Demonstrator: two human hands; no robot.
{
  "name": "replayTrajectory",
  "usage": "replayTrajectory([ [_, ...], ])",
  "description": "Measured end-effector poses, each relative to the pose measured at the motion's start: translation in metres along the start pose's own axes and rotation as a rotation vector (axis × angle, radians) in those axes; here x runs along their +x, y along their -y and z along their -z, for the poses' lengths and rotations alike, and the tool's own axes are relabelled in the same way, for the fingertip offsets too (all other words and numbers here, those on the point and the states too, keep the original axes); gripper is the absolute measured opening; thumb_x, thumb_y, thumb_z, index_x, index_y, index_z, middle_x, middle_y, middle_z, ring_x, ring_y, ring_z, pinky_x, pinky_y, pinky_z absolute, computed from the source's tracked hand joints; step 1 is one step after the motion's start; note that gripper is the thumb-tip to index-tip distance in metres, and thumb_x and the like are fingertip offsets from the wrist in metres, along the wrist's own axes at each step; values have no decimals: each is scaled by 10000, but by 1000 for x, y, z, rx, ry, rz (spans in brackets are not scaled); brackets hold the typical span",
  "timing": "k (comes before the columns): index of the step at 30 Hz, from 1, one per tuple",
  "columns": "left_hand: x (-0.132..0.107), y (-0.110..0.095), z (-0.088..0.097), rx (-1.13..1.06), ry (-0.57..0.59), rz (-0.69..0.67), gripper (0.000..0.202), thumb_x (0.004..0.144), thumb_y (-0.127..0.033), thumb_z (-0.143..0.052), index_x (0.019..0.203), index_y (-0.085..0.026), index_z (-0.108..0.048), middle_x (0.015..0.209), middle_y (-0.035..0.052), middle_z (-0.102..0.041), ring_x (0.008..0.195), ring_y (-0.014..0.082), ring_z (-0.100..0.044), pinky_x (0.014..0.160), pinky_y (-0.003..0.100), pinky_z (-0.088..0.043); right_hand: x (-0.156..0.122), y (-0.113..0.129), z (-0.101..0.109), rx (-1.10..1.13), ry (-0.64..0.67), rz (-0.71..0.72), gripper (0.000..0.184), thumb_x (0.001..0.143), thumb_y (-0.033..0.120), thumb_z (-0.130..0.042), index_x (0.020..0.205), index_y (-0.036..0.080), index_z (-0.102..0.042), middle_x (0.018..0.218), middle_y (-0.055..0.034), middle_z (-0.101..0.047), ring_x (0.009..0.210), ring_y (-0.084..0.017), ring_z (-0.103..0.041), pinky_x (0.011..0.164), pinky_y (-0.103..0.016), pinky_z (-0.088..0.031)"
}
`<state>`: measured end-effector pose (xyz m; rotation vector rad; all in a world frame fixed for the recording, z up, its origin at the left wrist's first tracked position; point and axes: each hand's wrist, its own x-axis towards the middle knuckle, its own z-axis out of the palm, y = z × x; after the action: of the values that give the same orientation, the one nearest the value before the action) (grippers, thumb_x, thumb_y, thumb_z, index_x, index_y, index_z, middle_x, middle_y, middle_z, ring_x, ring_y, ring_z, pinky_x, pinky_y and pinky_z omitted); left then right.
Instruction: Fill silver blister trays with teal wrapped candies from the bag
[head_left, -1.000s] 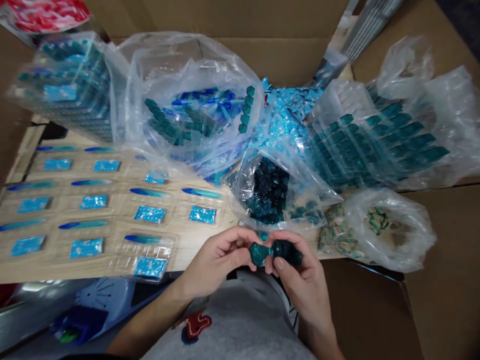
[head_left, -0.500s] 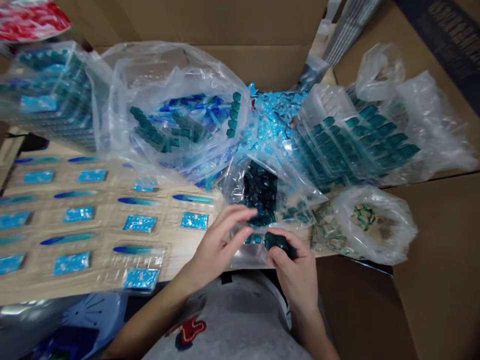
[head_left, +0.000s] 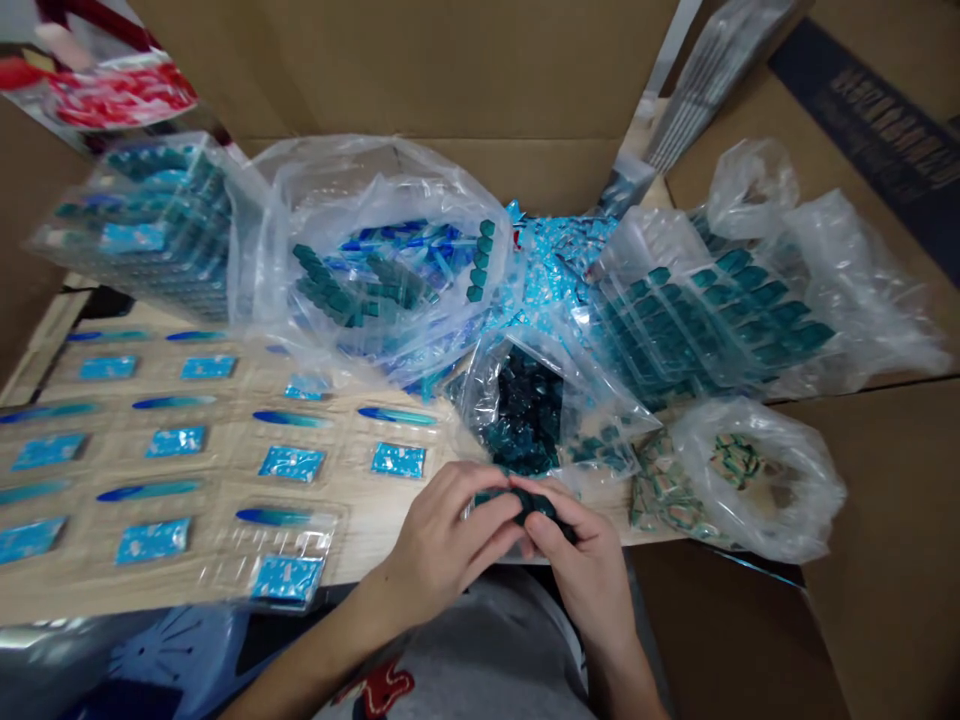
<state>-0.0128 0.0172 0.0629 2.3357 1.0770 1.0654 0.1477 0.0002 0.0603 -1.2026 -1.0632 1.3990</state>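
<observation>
The left hand and right hand meet just above the near edge of a pale wood board, fingers curled together and clamped on dark teal pieces, which they mostly hide; how many cannot be told. If the fingers loosen, a small piece could slip onto the board or the grey shirt. Left of the hands, clear blister trays hold blue foil packets and slim blue pieces in rows. Just ahead, an open clear bag holds a heap of teal pieces, and to its right a cloudy bag holds green-and-tan items. Farther off, a large clear bag holds blue and teal pieces, and another clear bag holds teal-filled trays, before a cardboard box flap.
</observation>
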Motion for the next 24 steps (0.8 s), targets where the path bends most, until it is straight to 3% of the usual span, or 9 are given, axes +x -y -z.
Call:
replayTrajectory([
  [4,-2,-3,4,-318,42,214,39,919,-176,-534,933,-209,-549,968,36,-565,893,147,-562,778,249,-480,-1,-1,-2,8,-11,20,180,811,340,-681,958,270,-758,739,0,-621,545,-102,-527,523,-226,-445],
  [11,-3,-5,9,-955,44,492,117,883,-241,-599,784,-196,-557,870,2,-529,833,129,-520,773,243,-435,3,9,-17,435,4,-88,198,799,413,-692,751,221,-699,495,68,-475,369,-42,-337,401,-183,-287],
  [15,-9,-5,16,-1257,30,576,161,898,-263,-588,757,-189,-570,826,1,-539,762,123,-539,721,249,-442,12,19,-2,547,-219,-52,179,764,377,-735,719,216,-673,520,80,-450,375,-22,-306,400,-159,-299],
  [18,-10,-3,18,-1183,-25,595,171,905,-309,-580,783,-191,-607,829,9,-563,756,128,-563,712,253,-459,15,19,12,457,-307,-22,141,739,351,-761,797,235,-707,613,46,-555,438,-35,-418,446,-167,-365],
  [21,-2,5,7,-836,-76,558,125,913,-276,-566,834,-199,-623,874,19,-605,825,139,-594,744,250,-478,14,13,14,412,-190,-148,269,724,365,-766,957,234,-740,721,-14,-644,491,-72,-480,466,-217,-392],
  [24,11,14,-12,-418,-119,389,138,923,-199,-528,1019,-217,-625,1028,51,-627,992,174,-594,875,319,-483,11,10,10,475,-107,-228,323,720,358,-763,1014,226,-743,780,-34,-662,485,-64,-459,458,-223,-367],
])
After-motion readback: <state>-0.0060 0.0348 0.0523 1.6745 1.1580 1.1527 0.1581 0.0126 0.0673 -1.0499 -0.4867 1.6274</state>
